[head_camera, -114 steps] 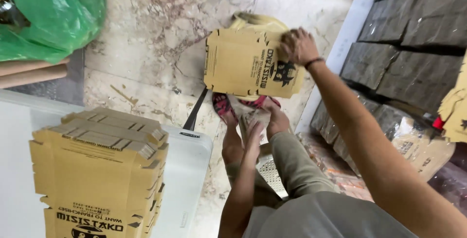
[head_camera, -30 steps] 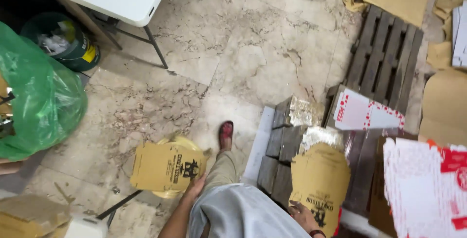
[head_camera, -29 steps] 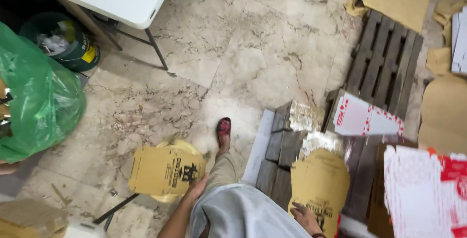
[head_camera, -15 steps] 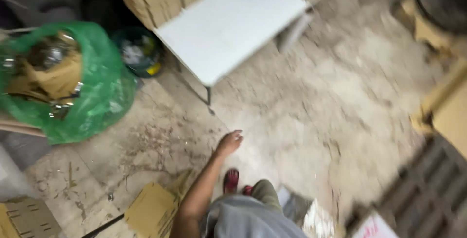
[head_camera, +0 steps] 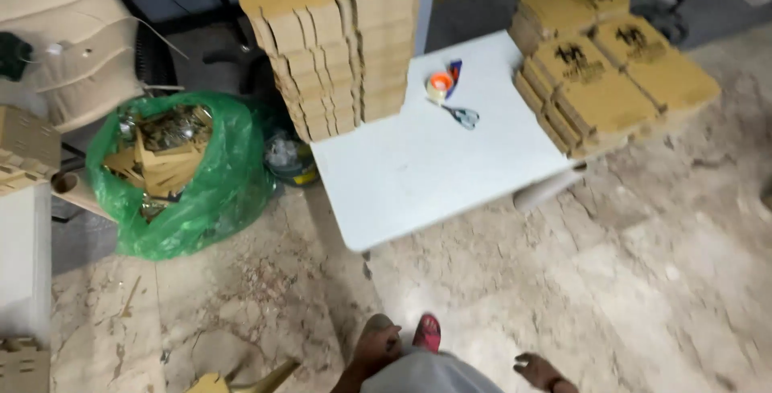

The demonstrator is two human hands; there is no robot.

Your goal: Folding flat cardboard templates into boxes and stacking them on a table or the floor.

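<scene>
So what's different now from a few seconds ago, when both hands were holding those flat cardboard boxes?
Both hands have let go of the flattened cartons. The left hand and the right hand hang empty near the floor. The view has swung from the pallets to the white table with its carton stacks, tape roll and scissors. The green bag of cardboard scraps stays beside the table.

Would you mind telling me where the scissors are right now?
In the head view, the scissors lie on the white table, just right of the tape roll, between the tall cardboard stack and the flat boxes.
</scene>
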